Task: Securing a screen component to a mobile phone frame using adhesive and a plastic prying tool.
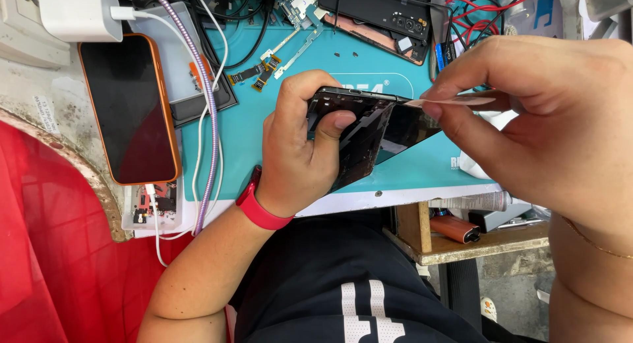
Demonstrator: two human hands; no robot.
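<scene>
Phone frame (369, 135), dark and opened, tilts over the teal surface (356, 66), long axis running near-left to far-right. Left hand (297, 152) grips its near end, hiding it; right hand (527, 119) pinches a thin strip (448, 101) at its far edge.

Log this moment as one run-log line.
left hand: grips opened phone | right hand: pinches thin pick at phone's top edge | below: teal mat

Black phone frame (359, 142) here, glossy dark. Teal mat (297, 178) under it on my white-edged bench (395, 199). Red band (258, 208) on my wrist. Orange-cased phone (128, 109), black screen. Purple-and-white braided cable (210, 112). My shirt's (343, 283) black with white stripes.
</scene>
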